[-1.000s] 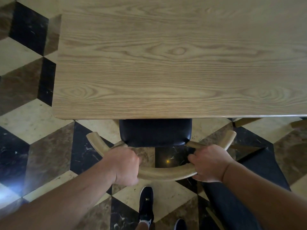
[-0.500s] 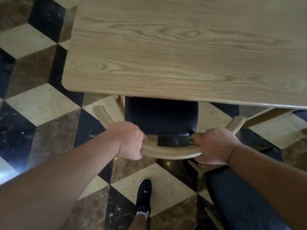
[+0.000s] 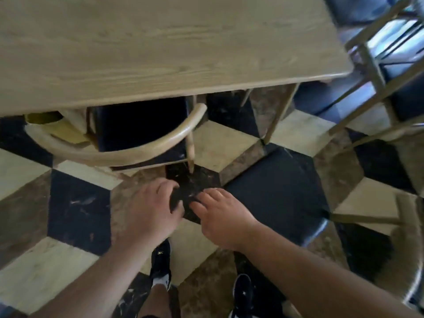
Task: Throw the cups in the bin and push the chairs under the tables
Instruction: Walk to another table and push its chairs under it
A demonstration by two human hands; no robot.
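A wooden chair with a curved backrest (image 3: 128, 151) and black seat stands partly tucked under the light wooden table (image 3: 160, 47). My left hand (image 3: 151, 210) and my right hand (image 3: 221, 214) hover side by side over the floor in front of that chair, fingers spread, touching nothing. A second chair with a black seat (image 3: 275, 193) stands out from the table at the right, its curved back (image 3: 413, 260) near the right edge. No cups are in view.
A third wooden chair (image 3: 376, 72) stands past the table's right corner. The floor is black, cream and brown tile. My two feet in black shoes (image 3: 160, 262) stand below my hands.
Both hands have let go of the first chair's backrest and drawn back toward me. The view has swung to the right, bringing the second chair and the table's right corner into sight.
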